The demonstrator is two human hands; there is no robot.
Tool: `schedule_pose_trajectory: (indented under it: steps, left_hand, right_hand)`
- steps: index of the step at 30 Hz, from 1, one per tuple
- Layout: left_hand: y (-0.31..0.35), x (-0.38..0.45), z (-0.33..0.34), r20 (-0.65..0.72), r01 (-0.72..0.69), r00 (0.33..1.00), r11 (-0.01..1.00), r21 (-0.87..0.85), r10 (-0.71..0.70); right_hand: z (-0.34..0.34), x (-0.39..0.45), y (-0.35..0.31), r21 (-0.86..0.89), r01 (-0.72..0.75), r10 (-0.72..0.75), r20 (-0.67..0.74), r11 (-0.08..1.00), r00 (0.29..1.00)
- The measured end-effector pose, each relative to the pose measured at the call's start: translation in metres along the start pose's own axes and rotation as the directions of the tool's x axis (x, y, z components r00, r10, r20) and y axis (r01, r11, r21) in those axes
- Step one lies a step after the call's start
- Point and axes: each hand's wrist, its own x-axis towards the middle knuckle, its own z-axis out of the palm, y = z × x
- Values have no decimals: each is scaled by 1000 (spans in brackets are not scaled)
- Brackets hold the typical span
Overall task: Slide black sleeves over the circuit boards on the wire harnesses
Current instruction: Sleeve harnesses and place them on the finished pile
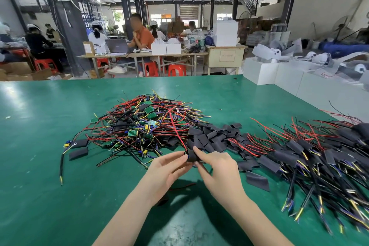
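Both hands are up over the green desk (60, 126), pinching one short black soft-looking tube sleeve (192, 156) between them, just in front of the loose pile of sleeves (215, 136). Left hand (169, 170) nips its left edge with the fingertips, right hand (216, 166) pinches the right side with thumb and forefinger, palm turned down. I'd guess the sleeve is light, floppy and collapses flat, so hold it by the rim to keep the mouth open. A thin red wire (176, 132) runs up from it; the board inside is hidden.

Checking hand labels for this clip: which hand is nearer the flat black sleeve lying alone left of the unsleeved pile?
Left. The left hand is to the right of that flat sleeve; the right hand is farther right.
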Motion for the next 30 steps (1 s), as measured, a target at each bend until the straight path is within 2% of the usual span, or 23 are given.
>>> schedule_pose_trajectory:
  steps: [6,11,13,16,18,20,22,24,27,28,30]
  left_hand:
    - [-1,0,1,8,-23,1000,999,-26,23]
    - [9,-1,1,111,-101,988,993,-63,108]
    - [16,-1,-1,151,-113,982,993,-22,115]
    - [27,-2,-8,95,-111,990,991,73,104]
    - [32,-2,-15,23,-113,994,984,140,111]
    - [35,0,-21,-52,-113,991,979,169,124]
    - [37,1,-26,-99,-120,985,976,184,140]
    - [40,2,-29,-113,-128,982,972,199,153]
    - [42,2,-31,-115,-143,978,959,244,176]
    - [42,3,-33,-124,-151,974,950,274,191]
    - [39,5,-37,-178,-165,951,902,399,253]
  right_hand:
    - [-3,2,-1,25,45,-44,-37,999,998]
    - [-9,8,2,90,159,-146,-135,983,980]
    - [-14,10,7,54,203,-191,-172,978,966]
    - [-29,14,21,-57,201,-209,-215,978,954]
    - [-44,17,37,-150,75,-114,-270,986,956]
    - [-61,18,57,-217,-165,81,-350,962,933]
    - [-75,15,78,-260,-397,275,-402,880,873]
    - [-83,9,97,-324,-547,417,-391,772,820]
    - [-84,2,109,-331,-671,565,-365,664,739]
    - [-82,3,106,-314,-675,569,-370,668,735]
    - [-74,7,96,-293,-599,495,-359,745,791]
